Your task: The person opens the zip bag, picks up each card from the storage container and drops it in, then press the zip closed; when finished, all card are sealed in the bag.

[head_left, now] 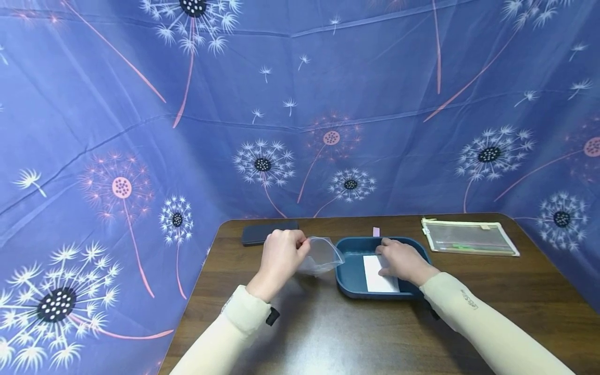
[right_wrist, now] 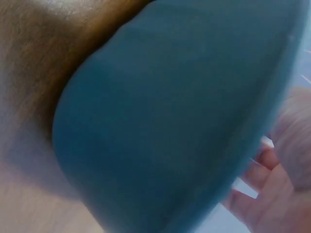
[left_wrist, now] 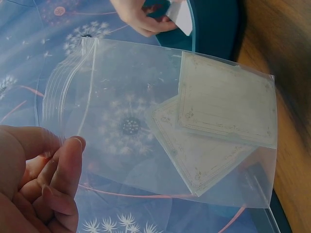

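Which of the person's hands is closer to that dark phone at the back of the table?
Left. The left hand, holding a clear zip bag, is just in front of the phone; the right hand is off over the blue tray.

On the bench (head_left: 328, 333) in front of you, a tray (head_left: 349, 276) sits near the middle, with a sheet of paper (head_left: 377, 276) lying inside it. Your right hand (head_left: 403, 260) rests in the tray, on the paper. Just left of the tray, your left hand (head_left: 280, 255) holds a bag (head_left: 323, 254) above the bench — two cards (left_wrist: 218, 121) lie inside it. Behind your left hand lies a phone (head_left: 262, 233). At the far right — well apart from the tray — lies a zip pouch (head_left: 469, 237).
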A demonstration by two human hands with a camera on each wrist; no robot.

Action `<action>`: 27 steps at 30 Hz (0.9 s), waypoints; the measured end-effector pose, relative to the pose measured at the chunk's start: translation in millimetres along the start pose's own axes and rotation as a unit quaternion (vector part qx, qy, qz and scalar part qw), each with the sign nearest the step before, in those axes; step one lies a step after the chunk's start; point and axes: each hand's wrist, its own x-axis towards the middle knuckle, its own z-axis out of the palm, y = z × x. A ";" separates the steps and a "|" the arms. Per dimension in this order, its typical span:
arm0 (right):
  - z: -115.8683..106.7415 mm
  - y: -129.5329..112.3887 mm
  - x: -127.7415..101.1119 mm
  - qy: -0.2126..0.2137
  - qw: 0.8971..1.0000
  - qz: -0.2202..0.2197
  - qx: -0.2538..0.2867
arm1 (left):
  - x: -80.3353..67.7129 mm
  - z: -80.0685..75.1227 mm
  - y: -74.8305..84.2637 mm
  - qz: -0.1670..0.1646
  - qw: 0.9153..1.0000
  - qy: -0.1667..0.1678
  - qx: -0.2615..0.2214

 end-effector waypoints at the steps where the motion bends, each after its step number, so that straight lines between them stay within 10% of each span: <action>1: -1.6 0.8 -1.1 0.006 1.000 0.002 0.004 | 0.2 0.0 0.0 0.002 1.000 0.002 -0.001; 19: -46.9 -2.3 -25.9 0.065 0.987 -0.015 0.146 | -0.3 -0.9 -1.6 -0.003 1.000 0.001 -0.003; 27: -74.8 -21.8 -30.5 0.212 0.963 -0.056 0.155 | -0.5 -0.3 -1.9 -0.001 1.000 0.004 0.000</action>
